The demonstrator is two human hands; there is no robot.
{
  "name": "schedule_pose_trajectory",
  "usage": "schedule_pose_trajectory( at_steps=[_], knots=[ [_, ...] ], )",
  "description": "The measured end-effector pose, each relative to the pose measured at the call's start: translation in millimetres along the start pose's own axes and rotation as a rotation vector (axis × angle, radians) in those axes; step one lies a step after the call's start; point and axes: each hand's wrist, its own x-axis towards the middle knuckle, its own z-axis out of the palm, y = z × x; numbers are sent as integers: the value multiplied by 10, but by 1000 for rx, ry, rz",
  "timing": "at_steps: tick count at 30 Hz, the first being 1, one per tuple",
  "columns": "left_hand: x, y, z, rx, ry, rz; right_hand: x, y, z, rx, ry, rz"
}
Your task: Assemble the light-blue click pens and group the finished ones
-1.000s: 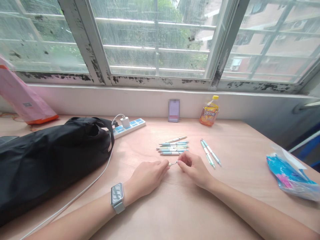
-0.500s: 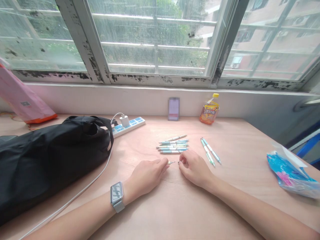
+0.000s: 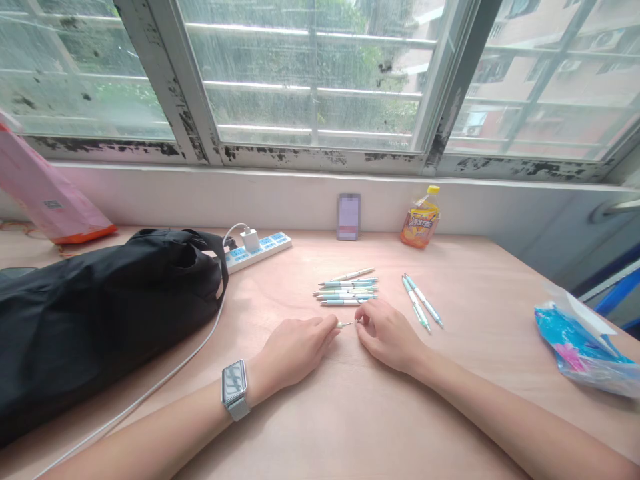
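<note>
Low over the table, my left hand (image 3: 300, 350) is closed around a pen (image 3: 344, 325); only its pale front end and a thin tip stick out to the right. My right hand (image 3: 390, 337) pinches close beside that tip, its thumb and index finger curled together. Whatever is between them is too small to name. Just beyond the hands lies a row of pens (image 3: 347, 293) in white, light blue and pale green. Two more pens (image 3: 421, 301) rest side by side, slanting, past my right hand.
A black bag (image 3: 110, 320) covers the left side, with a power strip (image 3: 260, 252) and white charger behind it. A phone (image 3: 349, 217) leans on the wall near a drink bottle (image 3: 421, 219). On the right is a blue plastic packet (image 3: 583, 343); a pink bag (image 3: 60, 200) stands far left.
My right fingertips have shifted slightly left, closer to the pen's tip. The dark bit at those fingertips no longer shows clearly. My left hand keeps its hold on the pen.
</note>
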Motion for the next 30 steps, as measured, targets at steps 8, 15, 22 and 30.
schedule_pose_trajectory(
  at_steps=[8,15,22,30],
  knots=[
    [9,-16,17,-2,-1,28,-17,-63,-38,125,121,-188],
    [12,2,-19,-49,11,-11,35,-35,-89,265,215,-17],
    [-3,5,-14,-60,34,-59,85,37,-122,415,227,186],
    [1,9,-11,-82,29,-36,52,-42,-104,392,120,77]
  ],
)
